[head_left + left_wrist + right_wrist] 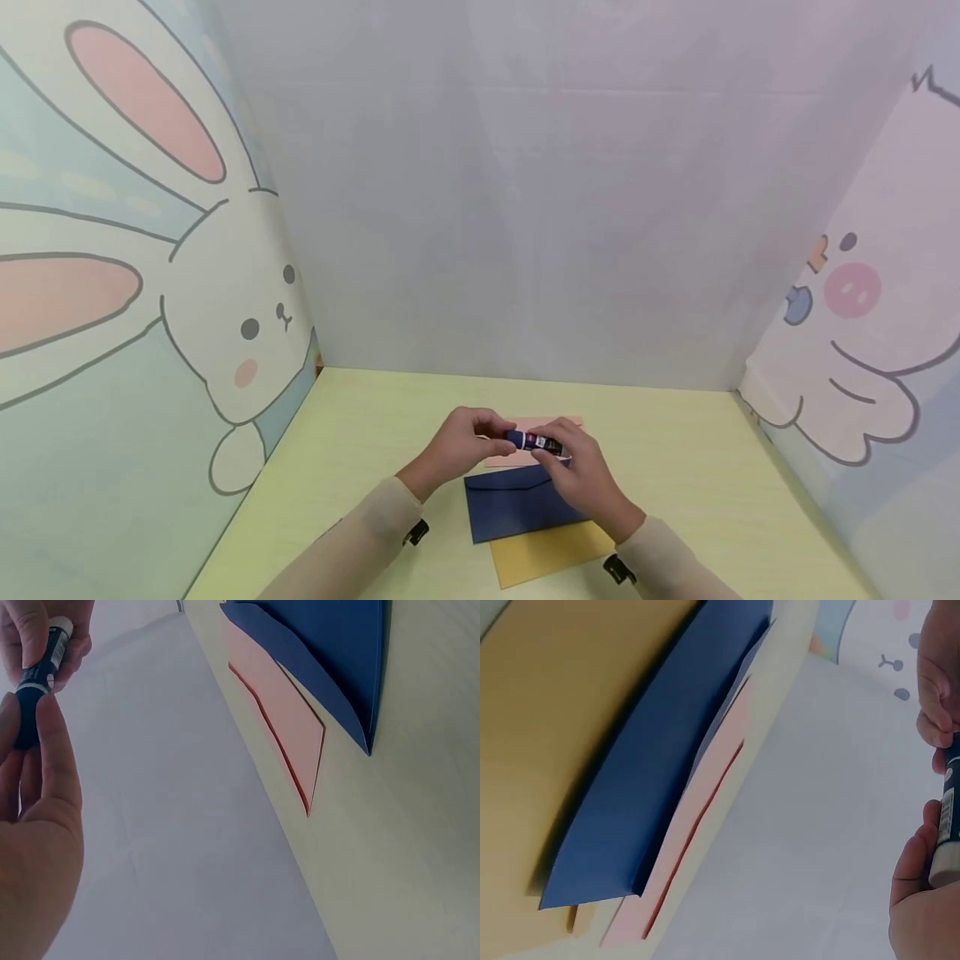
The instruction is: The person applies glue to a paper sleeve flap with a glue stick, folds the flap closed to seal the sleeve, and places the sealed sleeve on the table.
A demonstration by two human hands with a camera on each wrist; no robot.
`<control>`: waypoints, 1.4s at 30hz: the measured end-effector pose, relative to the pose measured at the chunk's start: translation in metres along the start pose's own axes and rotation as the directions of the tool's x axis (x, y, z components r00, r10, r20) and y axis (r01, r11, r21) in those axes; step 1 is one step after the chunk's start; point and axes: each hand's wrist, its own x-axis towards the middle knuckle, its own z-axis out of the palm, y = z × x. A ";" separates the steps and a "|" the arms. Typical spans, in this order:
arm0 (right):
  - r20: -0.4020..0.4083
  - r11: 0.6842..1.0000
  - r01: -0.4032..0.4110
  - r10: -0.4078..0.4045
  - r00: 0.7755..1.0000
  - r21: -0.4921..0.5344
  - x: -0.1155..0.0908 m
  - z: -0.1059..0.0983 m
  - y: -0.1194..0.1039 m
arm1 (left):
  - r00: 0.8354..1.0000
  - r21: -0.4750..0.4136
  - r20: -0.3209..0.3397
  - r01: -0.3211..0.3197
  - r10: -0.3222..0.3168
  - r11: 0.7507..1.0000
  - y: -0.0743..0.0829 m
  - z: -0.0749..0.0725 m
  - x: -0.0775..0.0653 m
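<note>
A dark blue glue stick [543, 443] is held level above the envelopes, between both hands. My left hand [465, 442] pinches its blue cap end [28, 712] with thumb and fingers. The barrel is gripped by my right hand [585, 477], near the white base [946, 864]. In the head view the cap appears to sit against the barrel, with a pale ring at the joint. Below the hands lies a navy envelope [510, 507], its flap side up. A pink envelope [504, 460] lies behind it, and a yellow envelope [547, 554] sticks out in front, partly covered.
The pale yellow table [360, 467] reaches back to a grey wall sheet [517, 250]. Side panels printed with a rabbit [225, 333] and a pink-nosed animal [885, 350] stand left and right. Black clips [619, 570] sit by the sleeves.
</note>
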 end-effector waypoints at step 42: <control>0.434 0.714 0.038 0.382 0.816 -0.699 -0.007 -0.112 0.070 | 0.983 0.128 -0.167 0.094 -0.072 0.987 -0.063 -0.034 -0.004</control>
